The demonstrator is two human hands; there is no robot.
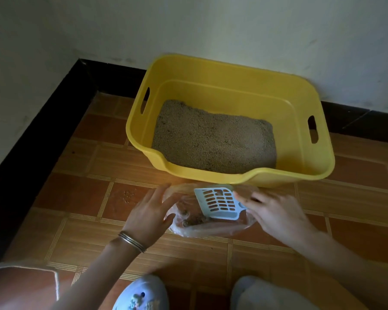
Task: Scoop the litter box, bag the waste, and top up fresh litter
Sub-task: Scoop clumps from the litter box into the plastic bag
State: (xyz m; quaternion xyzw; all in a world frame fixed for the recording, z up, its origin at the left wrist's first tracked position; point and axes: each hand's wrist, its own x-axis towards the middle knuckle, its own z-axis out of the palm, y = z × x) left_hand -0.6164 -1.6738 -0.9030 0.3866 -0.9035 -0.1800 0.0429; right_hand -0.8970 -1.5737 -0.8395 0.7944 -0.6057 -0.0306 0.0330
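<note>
indoors, orange tiled floor (76, 198), white wall (233, 25), left grip (149, 214) spread, right grip (276, 211) pinching scoop (217, 203)

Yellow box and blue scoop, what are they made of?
The yellow box looks like smooth moulded plastic: rounded rim, cut-out handle slots, soft shine. The scoop looks like hard pale-blue plastic, matte, with neat moulded slots.
</note>
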